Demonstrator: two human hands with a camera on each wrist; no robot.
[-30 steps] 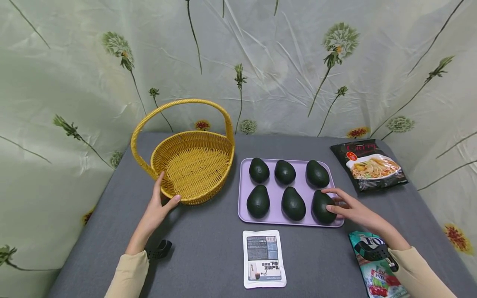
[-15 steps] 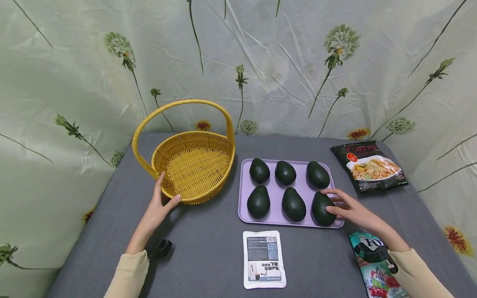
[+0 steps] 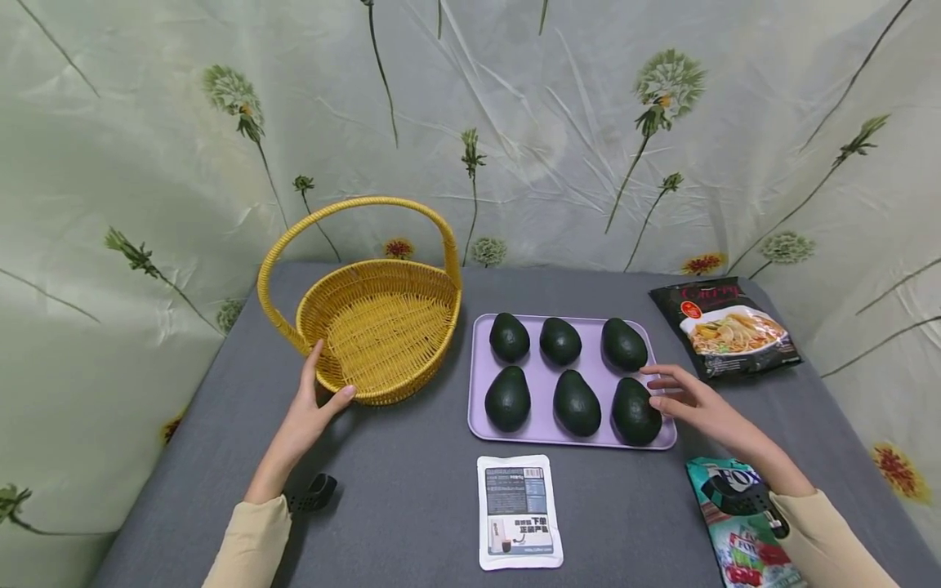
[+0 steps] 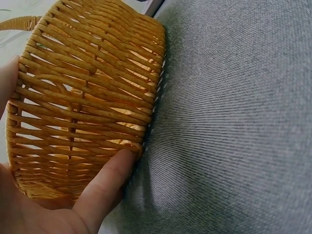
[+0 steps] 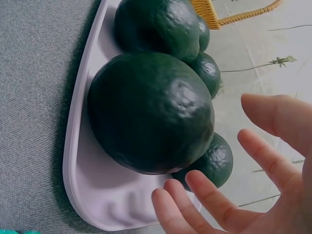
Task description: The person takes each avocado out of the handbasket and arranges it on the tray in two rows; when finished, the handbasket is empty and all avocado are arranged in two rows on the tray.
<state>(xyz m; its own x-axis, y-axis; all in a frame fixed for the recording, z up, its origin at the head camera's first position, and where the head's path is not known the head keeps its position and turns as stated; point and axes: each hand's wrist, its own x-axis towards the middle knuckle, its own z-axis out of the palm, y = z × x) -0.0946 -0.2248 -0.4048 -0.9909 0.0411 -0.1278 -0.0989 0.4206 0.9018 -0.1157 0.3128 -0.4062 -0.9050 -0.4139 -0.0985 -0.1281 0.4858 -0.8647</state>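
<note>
A yellow woven basket (image 3: 390, 327) with a tall handle stands at the left of the table. My left hand (image 3: 305, 416) holds its near side, thumb at the rim; in the left wrist view a finger (image 4: 105, 183) lies against the wicker low on the wall. Several dark green avocados sit in two rows on a lilac tray (image 3: 544, 437). Beside the near right avocado (image 3: 635, 412) is my right hand (image 3: 698, 406), fingers spread and holding nothing. The right wrist view shows a gap between its fingertips and that avocado (image 5: 151, 112).
A black noodle packet (image 3: 728, 327) lies beyond the right hand. Under the right forearm is a teal FOX pouch (image 3: 742, 531). A white-edged packet (image 3: 519, 512) lies in front of the tray. Behind the grey table (image 3: 412, 506) hangs a flower-printed curtain (image 3: 551, 147).
My right hand has let go of the near right avocado and drawn slightly back to the right, its fingers wider apart. The left hand and basket have stayed in place.
</note>
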